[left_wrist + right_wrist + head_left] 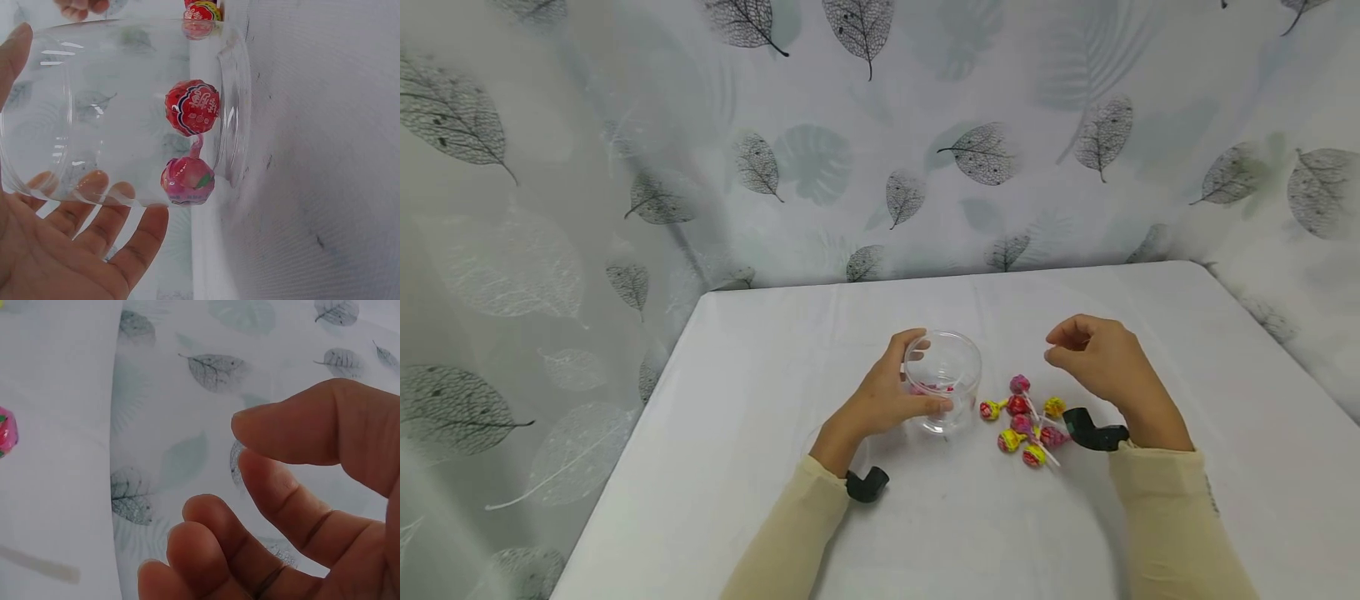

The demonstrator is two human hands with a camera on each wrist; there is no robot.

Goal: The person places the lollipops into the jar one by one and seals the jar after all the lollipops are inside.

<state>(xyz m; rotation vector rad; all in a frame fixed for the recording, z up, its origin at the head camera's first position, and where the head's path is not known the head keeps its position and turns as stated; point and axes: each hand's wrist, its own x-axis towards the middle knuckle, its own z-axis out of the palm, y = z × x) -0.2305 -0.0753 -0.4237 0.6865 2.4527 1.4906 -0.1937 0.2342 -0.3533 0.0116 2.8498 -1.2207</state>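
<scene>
My left hand (887, 392) grips a clear jar (964, 379) round its side, thumb in front. Through the jar wall in the left wrist view I see a red lollipop (194, 107) and a pink lollipop (187, 181) near its bottom. Above the table, to the right of the jar, is my right hand (1101, 354). Its fingers are loosely bent with nothing held, and thumb and index fingertips come close together in the right wrist view. Just below and left of that hand lies a pile of lollipops (1022, 423), wrapped in red, pink and yellow, several sticks showing.
A white cloth covers the table (760, 375). Leaf-patterned curtains (820, 150) hang behind it and along both sides. What looks like a clear round lid (859, 454) lies partly hidden behind the left wrist. Each wrist carries a black camera mount (1093, 431).
</scene>
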